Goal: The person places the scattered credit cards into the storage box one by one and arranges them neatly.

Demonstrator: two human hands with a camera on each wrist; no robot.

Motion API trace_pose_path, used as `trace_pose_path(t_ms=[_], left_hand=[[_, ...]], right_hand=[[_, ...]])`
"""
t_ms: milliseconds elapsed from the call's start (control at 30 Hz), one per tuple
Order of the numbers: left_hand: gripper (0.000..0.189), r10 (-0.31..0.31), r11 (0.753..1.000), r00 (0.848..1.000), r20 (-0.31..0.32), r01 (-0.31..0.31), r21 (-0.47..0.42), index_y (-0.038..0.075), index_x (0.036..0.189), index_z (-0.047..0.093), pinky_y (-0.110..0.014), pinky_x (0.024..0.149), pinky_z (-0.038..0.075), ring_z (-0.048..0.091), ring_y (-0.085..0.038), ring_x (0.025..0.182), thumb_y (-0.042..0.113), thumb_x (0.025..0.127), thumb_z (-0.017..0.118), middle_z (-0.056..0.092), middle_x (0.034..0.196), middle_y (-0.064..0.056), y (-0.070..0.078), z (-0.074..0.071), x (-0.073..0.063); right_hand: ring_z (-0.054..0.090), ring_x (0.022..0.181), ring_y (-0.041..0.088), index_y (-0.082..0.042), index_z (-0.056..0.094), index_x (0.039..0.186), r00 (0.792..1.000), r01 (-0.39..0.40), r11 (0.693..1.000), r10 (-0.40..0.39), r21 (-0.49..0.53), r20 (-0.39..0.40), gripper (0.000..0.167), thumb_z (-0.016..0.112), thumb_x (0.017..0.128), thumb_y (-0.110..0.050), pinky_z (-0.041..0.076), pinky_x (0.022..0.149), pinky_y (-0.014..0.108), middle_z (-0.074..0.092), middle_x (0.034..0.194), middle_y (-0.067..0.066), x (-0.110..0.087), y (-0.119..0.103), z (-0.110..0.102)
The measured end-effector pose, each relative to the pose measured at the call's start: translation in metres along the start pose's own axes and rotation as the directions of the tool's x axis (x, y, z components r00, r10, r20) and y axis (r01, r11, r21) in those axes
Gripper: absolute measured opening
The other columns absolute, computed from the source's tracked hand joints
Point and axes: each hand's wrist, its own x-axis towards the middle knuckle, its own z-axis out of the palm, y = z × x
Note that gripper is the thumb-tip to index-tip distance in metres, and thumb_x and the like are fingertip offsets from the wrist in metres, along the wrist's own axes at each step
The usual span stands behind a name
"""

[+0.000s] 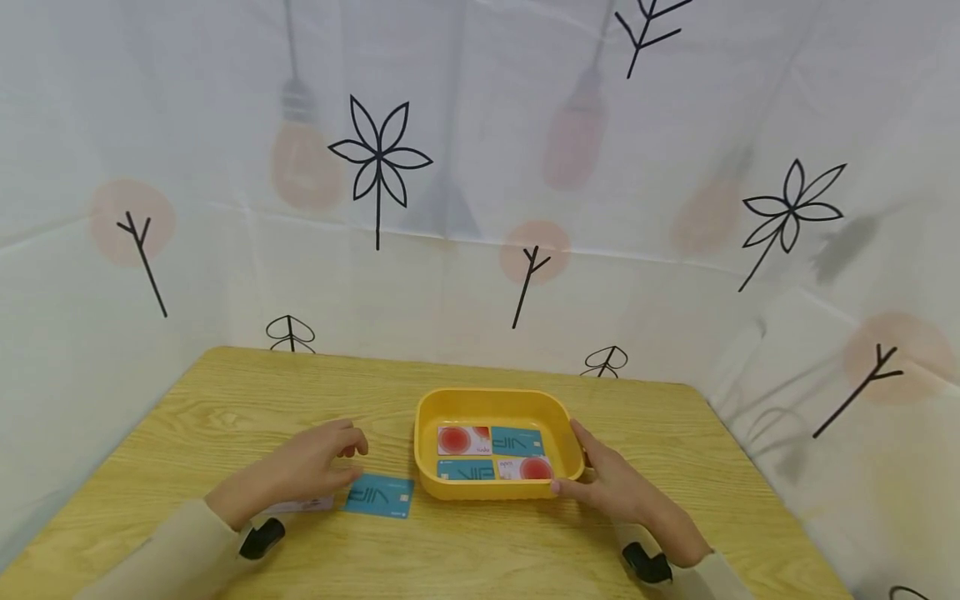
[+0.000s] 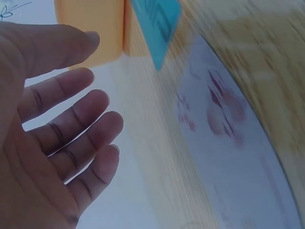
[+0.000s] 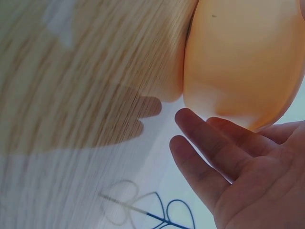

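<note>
My left hand (image 1: pixel 318 462) hovers above the table's left side with loosely bent fingers and nothing in its grasp. Close to its thumb lies a blue VIP card (image 1: pixel 378 496). A white card with reddish print (image 2: pixel 224 119) lies under this hand, partly covered by it in the head view. My right hand (image 1: pixel 618 483) rests against the right front corner of a yellow tray (image 1: pixel 491 490), thumb at the front rim and fairly straight fingers along the side. Inside lie blue VIP cards (image 1: pixel 517 442) and white cards with red circles (image 1: pixel 463 440), in two rows.
The wooden table (image 1: pixel 480 550) extends around the tray, its far edge meeting a white curtain (image 1: pixel 450 292) printed with plants and bulbs. Dark bands (image 1: pixel 262 538) sit on both wrists.
</note>
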Motion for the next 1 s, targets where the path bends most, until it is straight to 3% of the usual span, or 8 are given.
trace_pose_path(t_ms=[333,500,1000], left_hand=[[0.021,-0.05,0.999,0.998,0.045,0.05,0.008,0.012,0.104,0.063,-0.032,0.065,0.045,0.05,-0.01,0.077,0.024,0.087,0.068,0.051,0.09,0.003,-0.016,-0.006,-0.022],[0.03,-0.075,0.997,0.996,0.055,0.073,0.035,0.013,0.104,0.063,-0.035,0.07,0.047,0.052,-0.012,0.081,0.026,0.08,0.074,0.051,0.09,0.004,-0.021,-0.008,-0.03],[0.051,-0.122,0.992,0.988,0.098,0.12,0.031,0.015,0.109,0.062,-0.038,0.076,0.047,0.051,-0.012,0.084,0.042,0.07,0.081,0.051,0.094,0.005,-0.03,-0.011,-0.044]], right_hand=[[0.052,0.121,0.025,-0.006,0.011,0.153,1.0,-0.003,1.0,0.003,-0.003,0.001,0.108,0.069,0.078,-0.059,0.036,0.103,0.051,0.032,0.15,0.015,0.0,-0.001,-0.001],[0.05,0.123,0.028,-0.005,0.011,0.153,1.0,-0.004,1.0,0.004,0.0,0.002,0.108,0.069,0.079,-0.058,0.036,0.102,0.051,0.032,0.15,0.017,0.0,-0.001,0.0],[0.05,0.122,0.028,-0.004,0.01,0.153,1.0,-0.006,1.0,0.006,0.004,0.002,0.108,0.069,0.079,-0.057,0.037,0.102,0.051,0.032,0.15,0.017,0.0,-0.001,-0.001]])
